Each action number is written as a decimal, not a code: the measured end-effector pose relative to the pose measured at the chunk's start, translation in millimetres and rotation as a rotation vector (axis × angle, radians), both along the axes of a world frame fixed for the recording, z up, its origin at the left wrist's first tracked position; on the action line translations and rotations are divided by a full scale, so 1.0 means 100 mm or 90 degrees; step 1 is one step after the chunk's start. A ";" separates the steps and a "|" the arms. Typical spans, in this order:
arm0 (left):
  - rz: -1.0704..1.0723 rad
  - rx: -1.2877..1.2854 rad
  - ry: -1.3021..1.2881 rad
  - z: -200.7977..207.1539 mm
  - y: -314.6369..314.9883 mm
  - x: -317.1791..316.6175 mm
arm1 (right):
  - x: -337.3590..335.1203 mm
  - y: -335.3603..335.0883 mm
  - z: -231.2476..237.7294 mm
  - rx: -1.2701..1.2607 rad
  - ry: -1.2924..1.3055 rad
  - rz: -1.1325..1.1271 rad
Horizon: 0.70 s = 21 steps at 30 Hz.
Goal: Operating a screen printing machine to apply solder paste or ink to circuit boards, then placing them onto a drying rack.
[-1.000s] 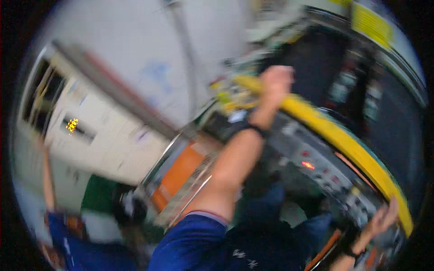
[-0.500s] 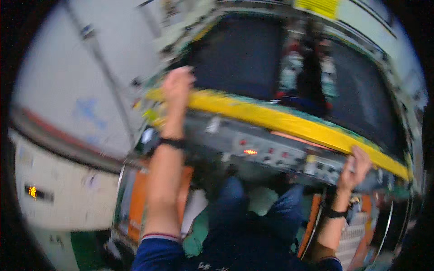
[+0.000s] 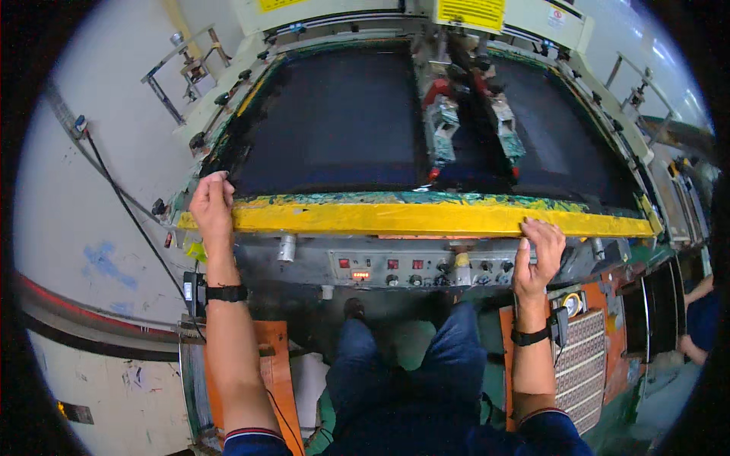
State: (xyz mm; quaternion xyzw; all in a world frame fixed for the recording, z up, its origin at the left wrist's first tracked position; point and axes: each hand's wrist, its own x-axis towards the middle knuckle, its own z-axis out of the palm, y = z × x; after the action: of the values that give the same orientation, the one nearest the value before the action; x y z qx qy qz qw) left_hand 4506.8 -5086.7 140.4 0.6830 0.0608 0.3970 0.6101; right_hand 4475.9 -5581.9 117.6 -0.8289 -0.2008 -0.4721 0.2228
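A wide printing screen [image 3: 334, 114] with dark ink lies in front of me, its near edge a yellow-taped frame bar [image 3: 395, 218]. At the near left corner of the screen, my left hand [image 3: 214, 201] has its fingers curled together over the frame edge; whether a small thing is in them is hidden. My right hand [image 3: 538, 254] rests its fingertips against the right part of the yellow bar, fingers stretched and thumb apart. Two squeegee holders with red knobs, the left one [image 3: 442, 125] and the right one [image 3: 502, 125], stand over the screen.
Below the bar is a control panel [image 3: 418, 266] with red switches, knobs and a lit display. An orange board [image 3: 270, 365] stands by my left arm. A patterned sheet [image 3: 582, 372] lies beyond my right forearm. Another person's arm [image 3: 693, 319] shows at the far right.
My view has turned, so the slanted yellow bar now looks nearly level and the blur is gone. Both hands remain at the frame's near side.
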 end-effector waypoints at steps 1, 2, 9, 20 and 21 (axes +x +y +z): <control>-0.004 0.007 -0.008 0.00 0.00 0.00 | -0.01 -0.01 -0.01 0.000 0.000 0.000; 0.000 0.006 -0.008 0.00 0.00 -0.01 | -0.01 -0.02 -0.01 0.000 0.001 -0.002; 0.013 -0.001 0.001 -0.02 0.00 0.02 | 0.03 -0.04 -0.01 -0.006 0.000 0.001; 0.025 0.017 0.024 0.03 -0.03 -0.02 | 0.01 -0.05 -0.01 0.012 0.003 -0.004; 0.028 0.019 0.023 0.02 -0.04 -0.02 | 0.00 -0.05 -0.02 0.010 0.005 -0.003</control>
State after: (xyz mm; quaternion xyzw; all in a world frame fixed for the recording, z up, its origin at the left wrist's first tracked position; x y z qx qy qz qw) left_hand 4504.6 -5090.6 142.6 0.6976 0.0811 0.3984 0.5899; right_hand 4476.2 -5586.6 115.3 -0.8295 -0.1942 -0.4711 0.2288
